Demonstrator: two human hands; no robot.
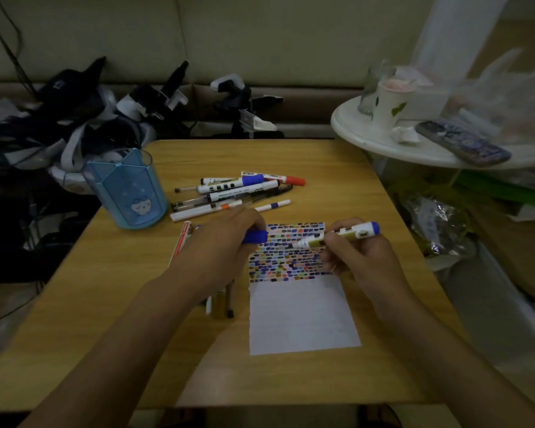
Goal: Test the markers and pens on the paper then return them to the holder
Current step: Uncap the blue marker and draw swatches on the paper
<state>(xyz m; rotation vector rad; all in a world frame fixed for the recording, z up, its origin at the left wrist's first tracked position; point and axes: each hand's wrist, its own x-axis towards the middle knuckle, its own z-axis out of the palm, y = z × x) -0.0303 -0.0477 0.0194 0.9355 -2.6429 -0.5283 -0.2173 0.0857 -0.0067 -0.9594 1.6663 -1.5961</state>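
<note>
A white-barrelled marker with a blue end and a gold-and-black label (337, 236) is held in the right hand (357, 257), the fingers (329, 242) curled round the barrel near its tip, above the upper part of a white rectangular sheet of paper (303, 316) lying on the light wooden desk (121, 319). Its long axis runs nearly level, from the blue end at the right to the white nib end at the left, so it is pointed towards the left hand (226, 242). A blue plastic cap (255, 236) is gripped in the curled fingers of that hand, just beside the nib. The marker is judged to be light, stiff and smooth, so a hold at mid-barrel or close to the nib should give control; the felt tip is likely the only delicate part. The paper is thin and may slide if pressed sideways. The upper half of the sheet is covered with small coloured test marks. A pile of loose markers and pens (232, 191) lies behind, near the translucent blue plastic holder with a cat face (127, 188), which stands upright at the left.
</note>
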